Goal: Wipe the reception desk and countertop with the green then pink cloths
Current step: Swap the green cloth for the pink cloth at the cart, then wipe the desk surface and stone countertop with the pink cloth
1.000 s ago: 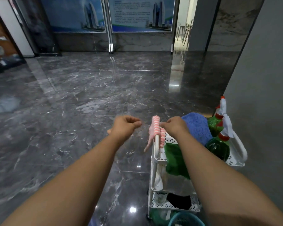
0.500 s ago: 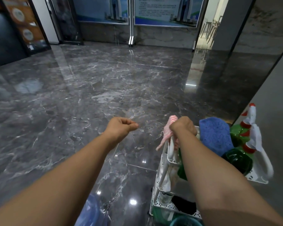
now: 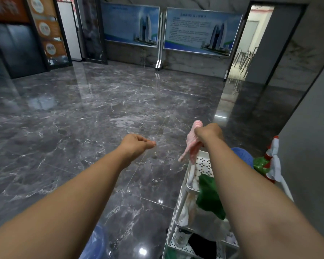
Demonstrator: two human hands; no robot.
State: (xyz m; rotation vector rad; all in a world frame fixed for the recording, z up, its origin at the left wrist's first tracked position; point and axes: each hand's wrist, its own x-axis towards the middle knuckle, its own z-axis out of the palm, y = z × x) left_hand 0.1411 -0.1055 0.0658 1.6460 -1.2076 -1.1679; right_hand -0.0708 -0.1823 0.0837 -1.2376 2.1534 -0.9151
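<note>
Glossy grey marble floor (image 3: 82, 128). White tiered cart (image 3: 204, 163) at lower right, beside a grey wall (image 3: 307, 146). Its top tier holds a blue cloth (image 3: 241, 155) and a spray bottle (image 3: 274, 161). Two display boards (image 3: 131, 25) stand against the far wall.

left hand (image 3: 137, 144), right hand (image 3: 208, 132) bare; both forearms (image 3: 241, 184) unsleeved.

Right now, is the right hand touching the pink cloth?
Touching. Head view: the right hand grips the pink cloth, fingers curled round it.

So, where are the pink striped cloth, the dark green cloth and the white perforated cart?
pink striped cloth (image 3: 192, 146), head view, its hanging fold.
dark green cloth (image 3: 207, 197), head view, its middle.
white perforated cart (image 3: 202, 163), head view, top tray wall.
</note>
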